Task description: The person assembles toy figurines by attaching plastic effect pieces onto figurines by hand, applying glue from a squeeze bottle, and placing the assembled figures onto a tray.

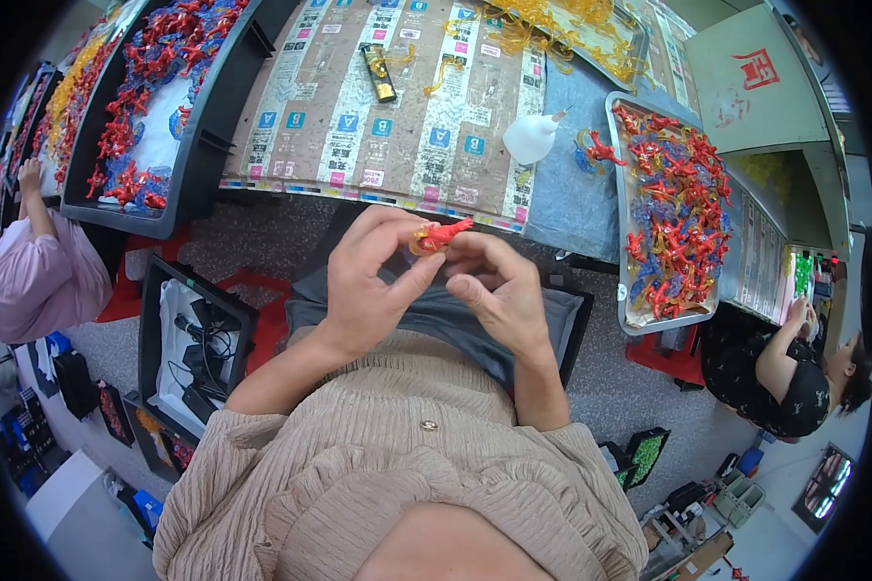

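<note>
Above my lap, my left hand pinches a small red plastic figure with a yellow piece at its lower end, between thumb and fingers. Close beside it on the right is my right hand, fingers curled and thumb apart, with nothing visible between them. Its fingertips are right by the figure; whether they touch it I cannot tell. Beyond my hands, on the table, stands a white squeeze bottle with a thin nozzle. One more red figure with blue and yellow parts lies to the right of that bottle.
A metal tray heaped with red, blue and yellow figures is at right. A black bin of similar parts stands at left. Yellow curled pieces and a black-and-gold tube lie on the paper-covered table. Co-workers sit on both sides.
</note>
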A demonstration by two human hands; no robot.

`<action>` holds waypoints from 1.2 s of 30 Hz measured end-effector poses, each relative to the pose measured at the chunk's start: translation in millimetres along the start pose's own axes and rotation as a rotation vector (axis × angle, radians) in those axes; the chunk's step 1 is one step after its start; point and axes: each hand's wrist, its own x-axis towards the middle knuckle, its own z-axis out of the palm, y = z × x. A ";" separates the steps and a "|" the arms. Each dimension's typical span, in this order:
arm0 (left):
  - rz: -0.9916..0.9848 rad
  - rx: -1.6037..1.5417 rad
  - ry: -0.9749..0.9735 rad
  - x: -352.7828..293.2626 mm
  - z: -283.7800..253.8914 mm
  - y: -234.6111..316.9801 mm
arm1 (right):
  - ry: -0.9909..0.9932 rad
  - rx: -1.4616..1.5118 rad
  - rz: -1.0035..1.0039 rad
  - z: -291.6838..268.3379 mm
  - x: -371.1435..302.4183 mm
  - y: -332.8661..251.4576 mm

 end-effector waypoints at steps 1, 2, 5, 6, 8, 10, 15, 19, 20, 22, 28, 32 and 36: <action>0.093 0.147 0.008 0.2 0.8 2.2 | -0.073 0.048 -0.018 2.0 0.2 4.4; 0.094 0.147 0.007 0.0 2.9 2.1 | -0.072 0.047 -0.018 4.0 -1.5 4.8; 0.302 0.228 0.045 -1.5 9.5 -3.4 | -0.039 0.309 0.058 16.0 -3.1 1.0; 0.302 0.226 0.045 -2.3 11.0 -5.1 | -0.038 0.307 0.058 17.9 -2.8 -0.3; 0.335 0.284 0.059 -4.4 12.6 -8.1 | 0.027 0.206 0.052 20.9 -1.7 -3.4; 0.345 0.302 0.060 -5.3 12.5 -10.3 | 0.027 0.168 0.052 20.4 -1.8 -4.1; 0.383 0.367 0.063 -6.6 8.3 -10.4 | 0.021 0.132 0.033 21.4 -2.3 -9.6; 0.407 0.362 0.074 -8.5 7.1 -14.3 | 0.010 0.110 0.009 22.4 -1.7 -12.7; 0.409 0.355 0.081 -8.6 7.2 -14.5 | 0.003 0.089 0.012 22.0 -1.7 -13.3; 0.412 0.360 0.085 -8.6 6.9 -14.6 | 0.001 0.090 0.015 22.0 -1.4 -12.9; 0.406 0.373 0.092 -10.4 6.0 -14.8 | -0.007 0.107 0.023 22.9 -1.5 -11.9; 0.415 0.366 0.104 -10.7 6.9 -14.1 | -0.006 0.095 0.012 22.6 -2.0 -11.8; 0.417 0.367 0.104 -11.3 7.6 -12.9 | -0.017 0.078 0.021 21.3 -3.0 -11.6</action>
